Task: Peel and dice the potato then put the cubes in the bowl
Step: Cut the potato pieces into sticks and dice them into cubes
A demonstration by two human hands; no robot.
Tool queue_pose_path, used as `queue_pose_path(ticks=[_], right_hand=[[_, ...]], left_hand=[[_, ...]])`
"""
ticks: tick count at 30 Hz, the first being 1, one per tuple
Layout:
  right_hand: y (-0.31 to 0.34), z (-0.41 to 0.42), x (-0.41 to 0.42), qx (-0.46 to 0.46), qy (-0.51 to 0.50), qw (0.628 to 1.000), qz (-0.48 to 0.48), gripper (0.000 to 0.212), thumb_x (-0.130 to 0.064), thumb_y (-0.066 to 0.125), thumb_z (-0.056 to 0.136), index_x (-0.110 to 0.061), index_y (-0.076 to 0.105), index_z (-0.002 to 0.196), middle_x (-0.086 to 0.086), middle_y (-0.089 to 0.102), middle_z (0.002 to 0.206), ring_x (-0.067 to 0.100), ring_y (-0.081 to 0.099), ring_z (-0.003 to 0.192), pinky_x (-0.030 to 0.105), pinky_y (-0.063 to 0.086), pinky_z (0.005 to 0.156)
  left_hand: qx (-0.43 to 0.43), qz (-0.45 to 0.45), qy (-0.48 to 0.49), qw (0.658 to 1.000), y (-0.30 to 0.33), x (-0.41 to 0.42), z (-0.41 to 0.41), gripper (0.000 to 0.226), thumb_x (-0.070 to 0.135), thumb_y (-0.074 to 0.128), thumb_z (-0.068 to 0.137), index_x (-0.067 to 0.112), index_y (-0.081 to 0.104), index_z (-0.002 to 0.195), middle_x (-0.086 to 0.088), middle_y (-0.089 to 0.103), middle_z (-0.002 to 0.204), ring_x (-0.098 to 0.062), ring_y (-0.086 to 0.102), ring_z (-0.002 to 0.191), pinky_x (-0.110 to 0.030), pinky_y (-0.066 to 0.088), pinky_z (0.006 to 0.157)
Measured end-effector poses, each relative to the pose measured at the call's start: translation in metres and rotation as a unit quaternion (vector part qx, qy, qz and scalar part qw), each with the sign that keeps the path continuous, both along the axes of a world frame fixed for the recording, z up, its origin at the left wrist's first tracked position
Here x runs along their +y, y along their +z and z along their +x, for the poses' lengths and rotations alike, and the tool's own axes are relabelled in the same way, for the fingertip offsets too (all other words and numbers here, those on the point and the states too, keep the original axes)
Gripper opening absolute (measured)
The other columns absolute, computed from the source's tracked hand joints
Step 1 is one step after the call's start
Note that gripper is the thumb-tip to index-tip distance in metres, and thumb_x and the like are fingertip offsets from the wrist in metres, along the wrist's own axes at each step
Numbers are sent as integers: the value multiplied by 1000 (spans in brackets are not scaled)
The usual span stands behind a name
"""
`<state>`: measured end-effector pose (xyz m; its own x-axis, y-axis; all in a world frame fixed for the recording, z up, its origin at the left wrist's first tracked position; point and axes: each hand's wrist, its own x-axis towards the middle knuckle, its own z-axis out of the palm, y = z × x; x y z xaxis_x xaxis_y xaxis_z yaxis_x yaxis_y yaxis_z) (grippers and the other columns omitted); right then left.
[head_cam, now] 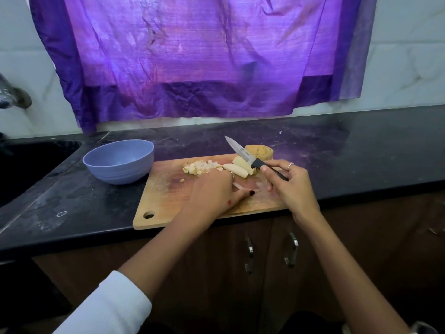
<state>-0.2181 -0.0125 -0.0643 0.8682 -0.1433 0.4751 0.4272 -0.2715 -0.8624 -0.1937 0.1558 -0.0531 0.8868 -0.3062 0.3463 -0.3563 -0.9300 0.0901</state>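
Judging progress from the head view, I put the job somewhere past halfway. A pile of diced cubes (201,167) sits on the cutting board (168,201) at about 11 o'clock from my left hand (212,191), not yet in the bowl (119,161), which stands just off the board's far left corner at roughly 10 o'clock and looks empty. Two peeled potato wedges (237,168) lie touching each other just right of the cubes, still whole. An unpeeled-looking potato piece (258,150) rests at the board's far edge, at 12 o'clock. So what remains, as I read it: peeling that piece, dicing the wedges, and moving everything into the bowl.

My right hand (287,182) has its fingers curled round the black handle of the knife (250,159), blade raised and pointing to 10 o'clock above the wedges. My left hand lies palm down on the board, thumb stretched out flat; its fingertips near the wedges are hidden, so I cannot tell whether they pinch anything.
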Motion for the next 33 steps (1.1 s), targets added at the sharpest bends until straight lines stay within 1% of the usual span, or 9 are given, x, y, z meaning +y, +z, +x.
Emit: queue_pose_path(ticks=[6,12,15,18,21,24,27,30,33], right_hand=[[-6,1,-3,-8,-1,1000,-2,16,-19,64,90,-22,68,105,-15,60,53,3,57,58,5,44,63],[-8,2,-3,-15,-9,1000,6,14,-18,65,90,-19,69,104,-15,58,54,4,55,56,4,43,64],[-8,1,-3,-17,-13,1000,7,13,-17,65,90,-19,68,103,-14,57,54,3,54,55,5,43,62],[-9,0,-4,-17,-18,1000,-3,13,-18,64,90,-22,67,103,-14,57,56,-1,54,54,6,43,60],[-8,0,-4,-4,-18,1000,-21,19,-17,65,90,-22,66,108,-11,63,75,-3,58,65,7,44,62],[-8,-6,-4,3,-33,995,-96,28,-23,66,89,-21,66,117,-7,68,102,5,63,89,14,45,71],[-8,-21,2,-9,-38,984,-175,32,-27,66,89,-28,64,121,-10,67,108,5,60,100,19,47,80],[-7,-38,8,-26,-28,972,-231,35,-25,65,90,-24,64,124,-9,67,108,5,58,101,15,44,81],[-4,-48,11,-20,-33,956,-292,33,-32,62,90,-25,65,122,-5,69,99,10,61,92,25,51,78]], left_hand=[[-11,37,-42,998,11,-3,6,48,59,55,86,16,70,101,2,60,86,-18,58,87,-28,40,65],[-46,83,-50,994,18,-5,-1,38,34,33,103,10,62,96,-7,59,90,-25,58,87,-30,32,65],[-28,33,-50,998,16,6,4,32,27,34,102,11,58,88,-8,63,90,-27,59,83,-35,40,65],[-37,-84,-48,995,9,20,-3,30,29,39,101,13,63,93,-6,66,88,-23,60,82,-41,48,70],[-60,-175,-24,982,1,39,-19,29,28,43,100,10,67,96,-5,69,84,-19,62,76,-41,50,72],[-67,-204,9,977,-9,62,-36,29,29,46,98,12,66,86,-4,67,76,-19,61,70,-44,50,68],[-79,-214,32,973,-16,78,-48,29,30,50,97,11,71,97,-5,72,87,-19,65,79,-41,53,71],[-64,-200,18,977,-18,86,-55,24,28,53,96,13,71,97,-2,71,83,-17,64,75,-40,52,68],[-55,-153,-10,987,-21,93,-59,19,24,56,94,18,71,105,1,71,91,-18,64,83,-34,51,72]])
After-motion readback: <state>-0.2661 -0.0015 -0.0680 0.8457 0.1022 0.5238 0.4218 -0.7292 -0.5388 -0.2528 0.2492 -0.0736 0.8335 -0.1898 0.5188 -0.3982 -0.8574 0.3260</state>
